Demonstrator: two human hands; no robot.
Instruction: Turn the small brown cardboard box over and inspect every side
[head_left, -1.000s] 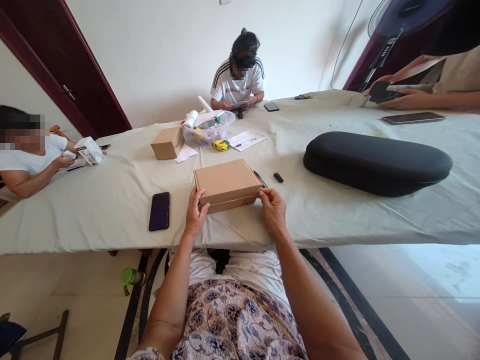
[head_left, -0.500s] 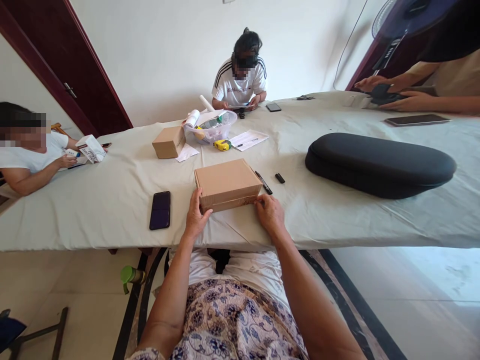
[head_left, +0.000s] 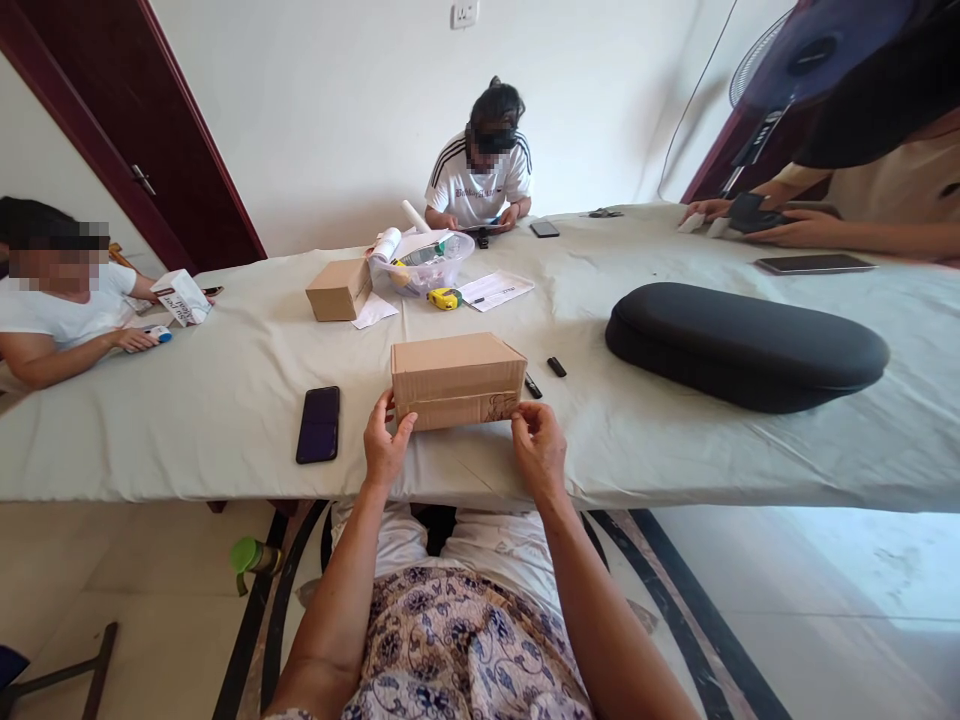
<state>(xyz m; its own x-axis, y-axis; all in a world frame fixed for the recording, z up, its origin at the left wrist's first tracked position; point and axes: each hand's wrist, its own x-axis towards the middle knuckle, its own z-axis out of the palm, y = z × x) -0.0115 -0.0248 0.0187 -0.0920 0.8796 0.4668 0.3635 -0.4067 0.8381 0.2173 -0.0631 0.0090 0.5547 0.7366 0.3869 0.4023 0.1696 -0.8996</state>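
Between my hands is a closed brown cardboard box [head_left: 459,384], tipped so that its front face with a dark printed or drawn mark shows. My left hand [head_left: 386,445] grips its lower left corner, thumb on the front and fingers round the side. At the lower right corner, the curled fingers of my right hand [head_left: 541,440] pinch the edge. Just behind that corner lies a black marker [head_left: 532,386], partly hidden by the box, with a black cap [head_left: 556,366] apart from it. A dark phone [head_left: 318,425] lies left of my left hand.
A large black case [head_left: 746,345] lies on the right. Farther back are a smaller cardboard box [head_left: 337,290], a filled plastic basket [head_left: 457,262], a yellow tape measure [head_left: 445,299] and a paper sheet [head_left: 504,289]. Other people sit left, opposite and right.
The cardboard box has tilted towards me, so more of its front face shows. Both hands still hold its lower corners. The view has shifted slightly.
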